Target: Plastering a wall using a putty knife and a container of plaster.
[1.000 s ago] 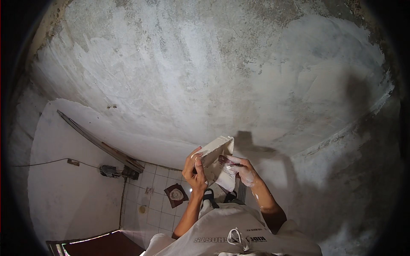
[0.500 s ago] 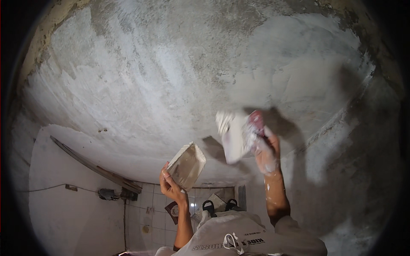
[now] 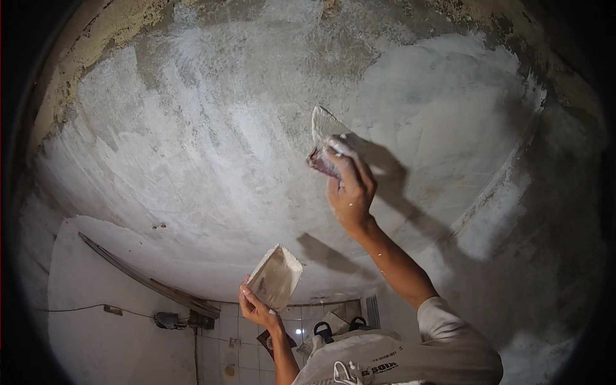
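Note:
My right hand (image 3: 353, 192) is raised to the middle of the rough wall (image 3: 224, 128). Its fingers are closed round the dark red handle of a putty knife (image 3: 326, 125), whose wide blade is coated in white paste and lies at or close against the wall; exact contact cannot be told. Lower down, my left hand (image 3: 256, 309) grips a shallow, tapered mud pan (image 3: 277, 282) by its side, open face up, with pale residue inside and paste crusted on its rim. White smears mark the fingers of my right hand.
Grey patches and streaky white plaster cover the wall, with a smoother plastered area (image 3: 443, 109) at right. A cable with a dark junction box (image 3: 168, 321) runs along the lower left wall. Tiles (image 3: 247, 350) show below, near my dark sandals (image 3: 323, 330).
My right hand has swung up and left with the putty knife, bringing its blade from in front of the wall to the wall's middle. The mud pan sits slightly lower in view.

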